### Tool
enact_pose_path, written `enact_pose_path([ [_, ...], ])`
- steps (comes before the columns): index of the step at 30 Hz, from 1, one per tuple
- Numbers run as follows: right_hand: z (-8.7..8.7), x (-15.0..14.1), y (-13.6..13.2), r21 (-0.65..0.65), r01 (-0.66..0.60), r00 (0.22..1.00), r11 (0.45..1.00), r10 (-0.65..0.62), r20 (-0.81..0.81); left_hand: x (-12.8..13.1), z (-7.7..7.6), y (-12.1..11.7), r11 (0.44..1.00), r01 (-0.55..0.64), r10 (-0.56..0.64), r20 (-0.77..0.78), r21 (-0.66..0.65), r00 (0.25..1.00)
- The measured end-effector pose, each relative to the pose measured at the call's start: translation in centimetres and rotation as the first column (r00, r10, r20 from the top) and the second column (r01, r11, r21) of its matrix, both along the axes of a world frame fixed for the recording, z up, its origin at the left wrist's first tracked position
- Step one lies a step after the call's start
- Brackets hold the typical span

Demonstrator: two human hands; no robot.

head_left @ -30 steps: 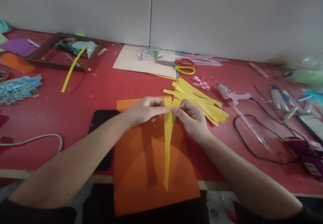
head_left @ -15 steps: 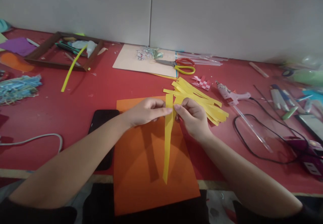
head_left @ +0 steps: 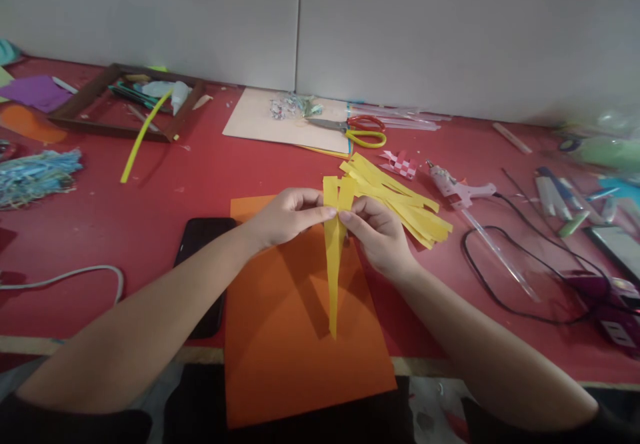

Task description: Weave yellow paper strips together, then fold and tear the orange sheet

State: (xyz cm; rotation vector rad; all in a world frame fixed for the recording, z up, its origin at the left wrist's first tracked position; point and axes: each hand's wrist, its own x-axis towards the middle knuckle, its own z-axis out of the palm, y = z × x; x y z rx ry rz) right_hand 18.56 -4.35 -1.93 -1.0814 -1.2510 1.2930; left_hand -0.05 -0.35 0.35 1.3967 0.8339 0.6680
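Two yellow paper strips point(head_left: 333, 257) hang between my hands, side by side at the top and narrowing together toward a point below. My left hand point(head_left: 293, 217) pinches the left strip between thumb and fingers. The right strip is pinched by my right hand point(head_left: 377, 234), its thumb close to the left thumb. Underneath lies an orange paper sheet point(head_left: 300, 377), reaching past the table's front edge. Just behind my right hand, a loose pile of yellow paper strips point(head_left: 400, 201) rests on the red table point(head_left: 200, 171). Fingers behind the strips are partly hidden.
A black phone point(head_left: 210, 231) lies by my left forearm. Scissors point(head_left: 367, 131) rest partly on a cream sheet point(head_left: 250, 117). To the right are a pink checked woven piece point(head_left: 400, 164), a glue gun point(head_left: 457, 191) and its black cord point(head_left: 470, 264). A brown frame point(head_left: 90, 124) holds tools.
Both strips have been lifted slightly and drawn closer together, their tops now standing higher above my fingers. The lower end has risen and moved a little right.
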Motion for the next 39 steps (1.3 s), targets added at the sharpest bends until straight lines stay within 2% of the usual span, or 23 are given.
enact_pose_path([
  [13,-0.4,-0.1,0.1,0.078,0.035,0.999,0.996,-0.037,0.014,0.3,-0.2,0.0,0.997,-0.033,0.035,0.033,-0.069,0.999],
  [25,0.2,-0.2,0.1,0.117,0.056,0.997,0.992,-0.062,0.048,0.1,-0.3,0.0,0.998,-0.058,0.058,0.007,-0.04,0.998],
  [28,0.5,-0.2,0.1,0.112,0.058,0.996,0.992,-0.065,0.06,0.0,-0.1,-0.1,0.999,-0.027,0.027,0.01,-0.02,1.0],
  [33,0.7,-0.2,0.1,0.085,0.063,0.996,0.994,-0.068,0.058,-0.1,-0.2,-0.1,0.996,0.088,-0.087,0.049,-0.026,0.995],
  [39,0.4,-0.2,0.0,0.001,-0.023,0.999,1.0,0.023,0.025,0.0,-0.3,0.1,0.996,0.086,-0.087,0.059,0.008,0.994],
])
